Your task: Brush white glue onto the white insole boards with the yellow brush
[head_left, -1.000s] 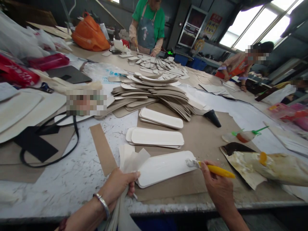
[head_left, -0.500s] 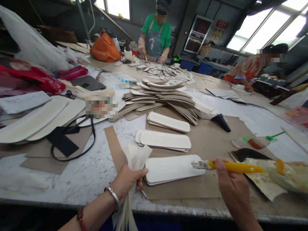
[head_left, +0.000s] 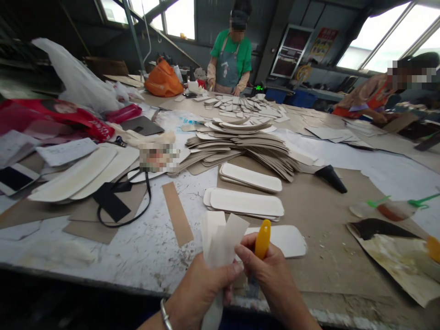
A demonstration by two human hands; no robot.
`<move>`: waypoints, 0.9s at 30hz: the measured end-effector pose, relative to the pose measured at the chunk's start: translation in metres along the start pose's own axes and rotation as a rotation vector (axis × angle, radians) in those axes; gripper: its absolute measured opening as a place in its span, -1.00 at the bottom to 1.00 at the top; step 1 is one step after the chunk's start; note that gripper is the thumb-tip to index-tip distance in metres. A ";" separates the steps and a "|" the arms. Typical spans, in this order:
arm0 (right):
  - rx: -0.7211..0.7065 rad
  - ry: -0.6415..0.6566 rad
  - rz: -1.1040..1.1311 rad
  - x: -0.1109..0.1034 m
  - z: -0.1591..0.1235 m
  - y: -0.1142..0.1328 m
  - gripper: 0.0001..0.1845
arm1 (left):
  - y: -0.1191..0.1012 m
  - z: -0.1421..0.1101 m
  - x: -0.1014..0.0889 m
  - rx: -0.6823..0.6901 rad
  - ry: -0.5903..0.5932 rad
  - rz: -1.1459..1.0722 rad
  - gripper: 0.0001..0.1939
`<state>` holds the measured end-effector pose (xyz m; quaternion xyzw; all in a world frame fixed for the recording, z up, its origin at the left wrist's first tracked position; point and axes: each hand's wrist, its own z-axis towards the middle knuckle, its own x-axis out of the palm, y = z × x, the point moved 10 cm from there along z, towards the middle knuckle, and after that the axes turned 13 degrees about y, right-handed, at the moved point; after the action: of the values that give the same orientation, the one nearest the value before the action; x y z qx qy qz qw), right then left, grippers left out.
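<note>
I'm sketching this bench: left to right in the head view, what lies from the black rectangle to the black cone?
Black rectangle, brown strip, pale strips in the left hand, yellow handle in the right hand, black cone.

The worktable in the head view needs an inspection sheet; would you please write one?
Surface: worktable, near part white with dark specks; brown sheet on top.
Job's things: pale strips, yellow-handled tool, three white stacks.
Clutter: orange bag, red bag.
Hands: left hand grips pale strips; right hand holds yellow-handled tool.
Cables: pale cord or hose hanging behind.
Surroundings: co-worker in green opposite, co-worker in orange at right; windows.
</note>
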<state>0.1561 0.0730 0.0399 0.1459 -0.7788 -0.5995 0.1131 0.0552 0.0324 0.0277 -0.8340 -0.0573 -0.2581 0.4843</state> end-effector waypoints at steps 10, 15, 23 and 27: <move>-0.030 -0.119 0.093 -0.010 -0.006 -0.004 -0.60 | 0.013 0.001 -0.005 0.023 -0.021 -0.104 -0.67; 0.050 -0.145 0.130 -0.004 -0.010 -0.009 -0.57 | 0.027 0.007 -0.013 0.012 -0.108 -0.146 -0.55; 0.060 -0.215 -0.003 -0.015 -0.013 -0.001 -0.54 | 0.034 0.012 -0.017 0.029 -0.091 -0.153 -0.51; 0.045 -0.201 -0.040 -0.016 -0.012 0.001 -0.54 | 0.037 0.011 -0.014 0.012 -0.089 -0.161 -0.53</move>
<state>0.1752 0.0684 0.0434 0.1030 -0.7966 -0.5954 0.0191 0.0598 0.0244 -0.0124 -0.8345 -0.1469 -0.2586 0.4638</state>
